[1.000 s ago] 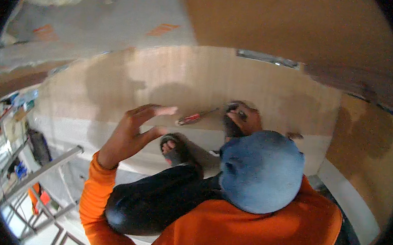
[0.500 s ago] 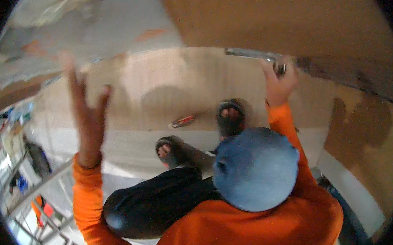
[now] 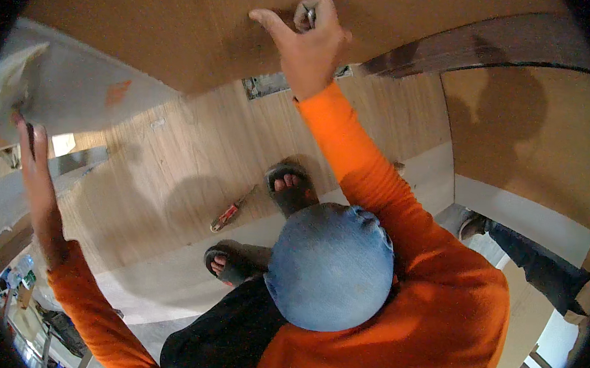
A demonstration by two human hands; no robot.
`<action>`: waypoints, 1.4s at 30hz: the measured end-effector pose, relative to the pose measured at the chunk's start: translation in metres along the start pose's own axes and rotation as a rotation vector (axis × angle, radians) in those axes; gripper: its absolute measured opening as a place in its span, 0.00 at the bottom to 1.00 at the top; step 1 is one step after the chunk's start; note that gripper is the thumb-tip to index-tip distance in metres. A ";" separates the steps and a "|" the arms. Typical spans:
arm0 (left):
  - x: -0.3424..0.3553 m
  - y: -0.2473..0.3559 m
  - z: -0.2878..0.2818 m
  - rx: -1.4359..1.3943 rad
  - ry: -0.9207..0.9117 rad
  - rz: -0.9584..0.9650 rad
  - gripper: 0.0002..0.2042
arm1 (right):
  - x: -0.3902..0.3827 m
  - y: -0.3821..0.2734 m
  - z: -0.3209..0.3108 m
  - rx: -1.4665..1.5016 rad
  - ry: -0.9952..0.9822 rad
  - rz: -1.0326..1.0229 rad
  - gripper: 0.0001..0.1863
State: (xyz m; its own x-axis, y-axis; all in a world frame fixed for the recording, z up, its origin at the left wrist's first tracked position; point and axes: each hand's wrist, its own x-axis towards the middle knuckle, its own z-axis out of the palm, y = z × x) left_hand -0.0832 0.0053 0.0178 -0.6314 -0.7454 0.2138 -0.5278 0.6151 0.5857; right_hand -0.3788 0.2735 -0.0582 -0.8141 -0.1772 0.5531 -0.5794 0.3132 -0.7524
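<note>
My right hand (image 3: pixel 315 48) is raised against the underside of a brown board (image 3: pixel 149 16), thumb out to the left, fingers curled round a small silver metal piece (image 3: pixel 309 17), mostly hidden. Behind the wrist, a metal-lined slot (image 3: pixel 264 85) shows. At the far left, my left hand (image 3: pixel 40 166) has its fingers stretched out at a grey covered panel (image 3: pixel 90 81); contact is unclear. A red-handled screwdriver (image 3: pixel 228 215) lies on the pale wooden board (image 3: pixel 142 214) beside my sandalled feet (image 3: pixel 288 190). A round blue denim-like shape (image 3: pixel 330 268) covers part of my lap.
A tan side panel (image 3: pixel 516 145) with a white lower band stands at the right. A person's dark trouser leg (image 3: pixel 529 255) and shoe show beneath it. Mixed items (image 3: pixel 22 274), indistinct, and metal framework lie at the lower left.
My right hand has risen from beside my foot past the slot to the upper board. My left hand has moved left and up, fingers extended. The view has turned.
</note>
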 end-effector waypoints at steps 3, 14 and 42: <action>0.002 0.028 -0.013 -0.119 -0.046 0.016 0.34 | -0.003 -0.003 0.003 0.050 -0.019 0.045 0.26; -0.123 0.064 -0.048 -0.133 -0.596 -0.049 0.39 | -0.193 0.055 -0.062 0.033 -1.001 -0.057 0.23; -0.163 0.045 0.000 -0.323 -0.732 -0.173 0.22 | -0.305 0.111 -0.089 -0.220 -1.133 -0.291 0.22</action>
State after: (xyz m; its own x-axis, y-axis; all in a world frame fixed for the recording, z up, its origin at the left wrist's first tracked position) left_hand -0.0042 0.1549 0.0093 -0.8261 -0.3977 -0.3993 -0.5327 0.3194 0.7837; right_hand -0.1909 0.4454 -0.2785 -0.2889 -0.9571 -0.0211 -0.8190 0.2585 -0.5123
